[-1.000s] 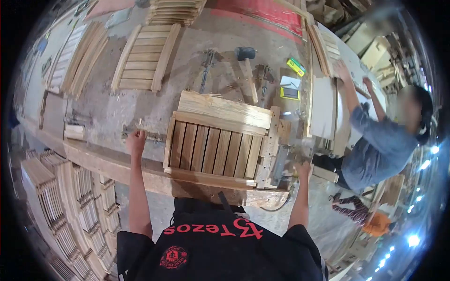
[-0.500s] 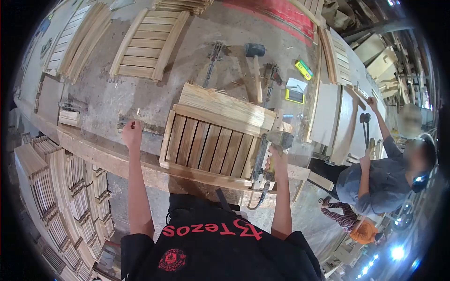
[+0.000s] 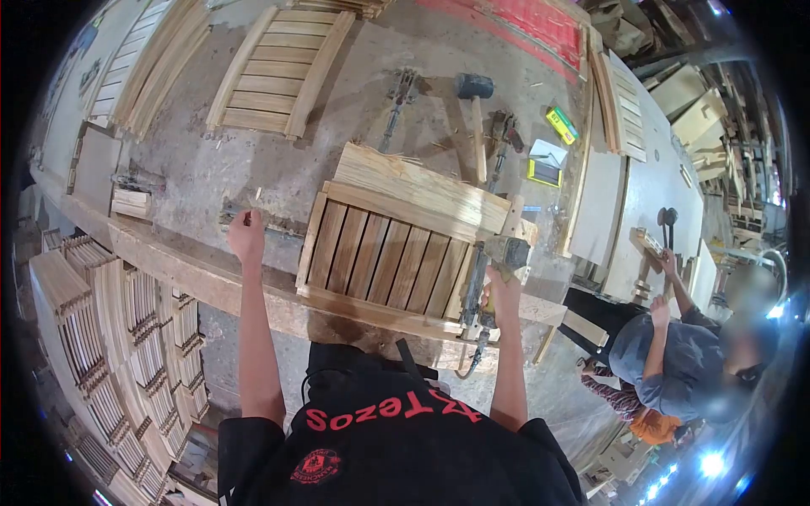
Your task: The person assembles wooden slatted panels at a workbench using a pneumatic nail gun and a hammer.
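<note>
A slatted wooden panel (image 3: 384, 257) lies on the workbench (image 3: 202, 274) in front of me. My right hand (image 3: 502, 291) grips a pneumatic nail gun (image 3: 489, 270) held over the panel's right end. My left hand (image 3: 247, 236) is closed around the handle of a metal clamp bar (image 3: 278, 226) to the left of the panel. A flat bundle of light wood (image 3: 422, 185) lies against the panel's far side.
A mallet (image 3: 475, 105), bar clamps (image 3: 396, 105) and small yellow boxes (image 3: 548, 160) lie beyond the panel. More slatted panels (image 3: 274, 72) sit at the far left, stacks of them (image 3: 101, 337) below the bench. Another person (image 3: 683, 354) works at the right.
A second ago my right hand was empty at the bench's right edge; it picked up the nail gun and now holds it over the panel's right end. The person at right bent lower.
</note>
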Available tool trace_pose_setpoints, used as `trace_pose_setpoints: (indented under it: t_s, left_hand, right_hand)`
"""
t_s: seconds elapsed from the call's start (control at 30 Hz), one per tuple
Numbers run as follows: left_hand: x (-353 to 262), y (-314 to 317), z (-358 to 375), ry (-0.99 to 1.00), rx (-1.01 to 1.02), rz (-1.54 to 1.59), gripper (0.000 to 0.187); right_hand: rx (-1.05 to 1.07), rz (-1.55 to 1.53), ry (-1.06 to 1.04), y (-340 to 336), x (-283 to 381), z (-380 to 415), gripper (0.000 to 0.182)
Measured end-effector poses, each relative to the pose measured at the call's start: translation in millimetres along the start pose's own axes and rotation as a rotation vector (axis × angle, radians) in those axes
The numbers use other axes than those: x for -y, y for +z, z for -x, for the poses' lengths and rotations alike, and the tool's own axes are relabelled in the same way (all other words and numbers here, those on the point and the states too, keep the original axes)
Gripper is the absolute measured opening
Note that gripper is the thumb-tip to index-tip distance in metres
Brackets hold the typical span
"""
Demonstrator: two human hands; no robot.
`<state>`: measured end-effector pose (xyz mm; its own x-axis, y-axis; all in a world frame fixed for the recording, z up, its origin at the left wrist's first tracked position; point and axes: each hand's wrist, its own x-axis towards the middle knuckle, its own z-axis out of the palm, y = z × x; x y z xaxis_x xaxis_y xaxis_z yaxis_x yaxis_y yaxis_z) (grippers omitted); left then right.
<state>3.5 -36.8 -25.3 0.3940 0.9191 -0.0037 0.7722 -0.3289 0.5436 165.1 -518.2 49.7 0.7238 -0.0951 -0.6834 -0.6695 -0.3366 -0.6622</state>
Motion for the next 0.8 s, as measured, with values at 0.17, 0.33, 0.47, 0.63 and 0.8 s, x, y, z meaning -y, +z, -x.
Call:
trace_pose_setpoints:
  t_s: [0.17, 0.33, 0.47, 0.63, 0.8]
  left_hand:
    - [0.6, 1.4, 0.0, 0.002, -0.018, -0.010, 0.026]
    - [2.0, 2.1, 1.3, 0.034, 0.005, -0.033, 0.023]
    - [5.1, -2.6, -0.1, 0.055, 0.089, 0.087, 0.022]
    - [-4.2, -6.1, -0.3, 0.015, 0.114, 0.079, 0.019]
    - [-7.6, -9.7, -1.2, -0.012, 0.148, 0.119, 0.018]
  right_hand:
    - [0.044, -0.049, 0.007, 7.6, 2.4, 4.2, 0.020]
    - [0.233, -0.081, -0.032, 33.0, 13.3, 5.3, 0.018]
    - [0.247, 0.031, -0.010, 59.8, 16.6, -4.3, 0.018]
    - [0.403, 0.041, -0.135, 96.7, 33.2, 9.6, 0.018]
    - [0.483, 0.161, -0.176, 149.4, 48.8, 14.0, 0.018]
